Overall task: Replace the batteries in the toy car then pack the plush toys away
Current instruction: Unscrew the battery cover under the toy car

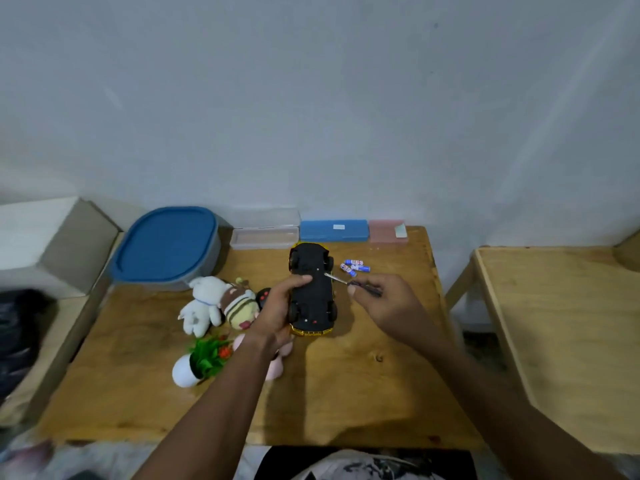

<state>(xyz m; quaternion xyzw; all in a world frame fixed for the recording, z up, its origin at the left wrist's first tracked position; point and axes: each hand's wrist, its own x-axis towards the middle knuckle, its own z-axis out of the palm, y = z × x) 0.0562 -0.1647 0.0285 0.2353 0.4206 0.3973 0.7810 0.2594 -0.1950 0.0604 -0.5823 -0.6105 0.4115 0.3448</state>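
Toy car (pixel 313 289) upside down on worktop (pixel 363 375); left hand (pixel 273 311) grip clasping its side. Right hand (pixel 384 301) grip pinching screwdriver (pixel 341 279), tip at underside. Batteries (pixel 355 266) just right.

Wooden table (pixel 346 393) under batteries (pixel 355 266), plush toys (pixel 218 304)

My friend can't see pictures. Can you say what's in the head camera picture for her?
On a wooden table, the left hand steadies an upside-down yellow toy car while the right hand points a small screwdriver at its black underside. Loose blue batteries lie beside it, plush toys to the left.
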